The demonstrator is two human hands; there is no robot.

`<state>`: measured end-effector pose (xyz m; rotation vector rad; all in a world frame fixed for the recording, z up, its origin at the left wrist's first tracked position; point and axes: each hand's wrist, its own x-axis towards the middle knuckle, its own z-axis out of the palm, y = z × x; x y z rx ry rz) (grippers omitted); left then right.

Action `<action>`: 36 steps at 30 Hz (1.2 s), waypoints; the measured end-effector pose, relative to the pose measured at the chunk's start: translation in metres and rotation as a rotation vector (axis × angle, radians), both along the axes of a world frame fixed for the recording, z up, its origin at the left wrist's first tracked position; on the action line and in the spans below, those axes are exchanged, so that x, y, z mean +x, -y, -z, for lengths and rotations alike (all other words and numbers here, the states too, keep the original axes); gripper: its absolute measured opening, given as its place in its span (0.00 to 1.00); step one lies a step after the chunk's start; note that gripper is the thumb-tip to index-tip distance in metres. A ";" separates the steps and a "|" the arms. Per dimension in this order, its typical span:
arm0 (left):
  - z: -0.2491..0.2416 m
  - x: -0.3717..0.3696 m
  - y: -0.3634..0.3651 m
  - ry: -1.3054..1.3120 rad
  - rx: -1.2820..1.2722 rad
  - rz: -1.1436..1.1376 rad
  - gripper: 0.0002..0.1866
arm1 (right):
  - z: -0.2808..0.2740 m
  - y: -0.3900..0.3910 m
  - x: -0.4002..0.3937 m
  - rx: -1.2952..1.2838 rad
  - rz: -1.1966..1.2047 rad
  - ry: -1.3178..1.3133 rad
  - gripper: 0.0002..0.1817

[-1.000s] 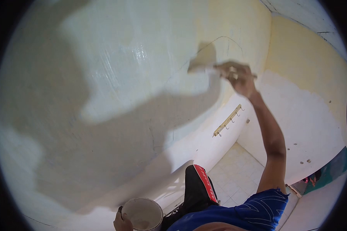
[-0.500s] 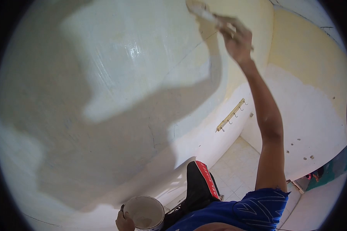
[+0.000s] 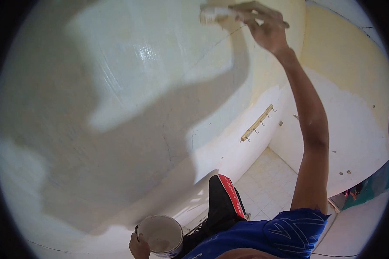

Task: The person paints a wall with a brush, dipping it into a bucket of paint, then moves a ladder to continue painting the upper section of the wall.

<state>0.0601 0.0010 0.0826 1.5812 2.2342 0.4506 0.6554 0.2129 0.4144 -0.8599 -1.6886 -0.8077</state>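
Observation:
High on the wall, my right hand [image 3: 267,28] is closed round the handle of a wide paintbrush [image 3: 212,14]. The brush's bristles hang over the wall [image 3: 129,77], which has glossy wet streaks to the left of the brush. Low in view, my left hand [image 3: 139,247] grips the side of a white bucket [image 3: 176,233] by its handle. Some pale paint shows at the bottom of the bucket. A thin crack runs down the wall from just below the brush.
A wooden hook rail [image 3: 257,123] is fixed to the lower wall. Below lies a tiled floor [image 3: 268,181], beside my bent leg [image 3: 222,196] in dark trousers. A yellow and white side wall [image 3: 345,82] stands at right, with green cloth [image 3: 378,183] near its base.
My right hand has shifted slightly up and right, and the brush has turned from slanting to nearly level, its bristles now pointing down. The left hand still holds the bucket.

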 end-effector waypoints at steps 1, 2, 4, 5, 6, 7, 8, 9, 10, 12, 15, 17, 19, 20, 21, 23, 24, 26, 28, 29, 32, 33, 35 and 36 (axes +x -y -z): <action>0.001 0.001 0.000 0.020 0.015 -0.001 0.19 | -0.021 -0.006 0.006 0.147 0.010 0.114 0.15; -0.001 0.004 0.001 0.034 0.022 -0.002 0.20 | -0.033 -0.008 0.010 0.286 0.019 0.223 0.12; 0.002 0.004 0.003 0.009 0.033 0.012 0.20 | -0.043 -0.002 -0.001 0.349 0.052 0.134 0.12; 0.004 0.003 0.002 -0.010 0.051 0.028 0.20 | -0.044 -0.002 -0.007 0.419 0.088 0.050 0.12; 0.006 0.001 0.002 -0.012 0.054 0.029 0.20 | -0.036 -0.001 -0.013 0.421 0.111 -0.051 0.11; 0.008 -0.001 0.002 -0.019 0.045 0.020 0.20 | -0.021 -0.001 -0.013 0.423 0.111 -0.052 0.11; 0.009 -0.001 0.002 -0.025 0.036 0.010 0.20 | 0.000 -0.003 -0.012 0.303 0.160 -0.142 0.12; 0.006 -0.001 0.003 -0.026 0.035 0.008 0.20 | 0.020 -0.006 -0.010 0.178 0.207 -0.233 0.14; 0.005 -0.001 0.004 -0.001 0.031 -0.008 0.19 | 0.045 -0.011 -0.007 0.249 0.235 -0.071 0.14; 0.005 -0.006 0.007 0.022 0.023 -0.021 0.19 | 0.093 -0.004 -0.007 0.162 0.188 0.021 0.14; 0.014 -0.013 0.008 -0.030 0.056 0.021 0.19 | 0.132 0.023 -0.017 -0.122 -0.049 -0.057 0.15; 0.012 -0.011 0.004 0.032 0.011 -0.038 0.19 | 0.128 0.028 -0.016 -0.253 -0.206 -0.067 0.16; 0.012 -0.009 0.002 0.014 0.028 0.000 0.19 | 0.101 0.033 -0.015 -0.123 -0.042 0.087 0.15; 0.012 -0.008 0.001 -0.005 0.045 0.035 0.19 | 0.081 0.031 -0.015 -0.064 0.162 0.182 0.13; 0.011 -0.007 0.002 -0.010 0.042 0.035 0.19 | 0.061 0.023 -0.017 -0.036 0.158 0.143 0.13; 0.012 -0.006 -0.001 -0.023 0.013 0.015 0.20 | 0.023 0.005 -0.003 0.073 0.278 0.169 0.12; 0.019 -0.008 -0.004 -0.030 0.012 0.013 0.20 | 0.006 0.002 0.007 0.154 0.403 0.236 0.12; 0.038 -0.017 -0.007 -0.093 0.105 0.025 0.18 | -0.041 0.007 -0.011 0.198 0.043 0.222 0.13; 0.039 -0.015 -0.007 -0.133 0.115 0.033 0.16 | -0.050 -0.003 -0.004 0.248 0.020 0.201 0.13; 0.039 -0.014 -0.007 -0.159 0.133 0.038 0.15 | -0.051 -0.011 -0.001 0.348 -0.084 0.163 0.13; 0.035 -0.010 -0.005 -0.152 0.140 0.049 0.15 | -0.024 -0.015 -0.001 0.473 -0.166 0.067 0.11; 0.031 -0.008 -0.005 -0.153 0.141 0.048 0.15 | -0.004 -0.020 0.001 0.495 -0.149 0.009 0.11; 0.025 -0.006 -0.001 -0.106 0.100 -0.012 0.15 | 0.066 -0.016 -0.004 0.242 0.343 -0.096 0.17; 0.026 -0.009 0.000 -0.107 0.098 -0.014 0.15 | 0.091 -0.009 -0.007 0.218 0.392 0.036 0.12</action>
